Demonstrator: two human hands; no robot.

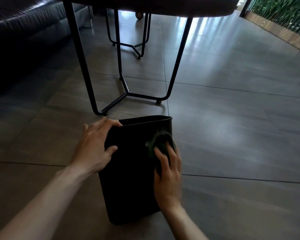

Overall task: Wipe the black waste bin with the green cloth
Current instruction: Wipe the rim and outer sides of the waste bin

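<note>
The black waste bin (pixel 130 167) lies tipped on the tiled floor, its open mouth pointing away from me toward the table. My left hand (pixel 95 146) grips its left wall near the rim, fingers over the edge and thumb on the upper face. My right hand (pixel 168 177) presses the crumpled green cloth (pixel 160 142) flat against the bin's right upper side. The cloth is dark and partly hidden under my fingers.
A table with black metal legs (pixel 126 90) stands just beyond the bin's mouth. A dark leather sofa (pixel 21 26) fills the left rear. A plant strip with a wooden border (pixel 280 26) runs along the right. Grey floor tiles (pixel 232 127) spread to the right.
</note>
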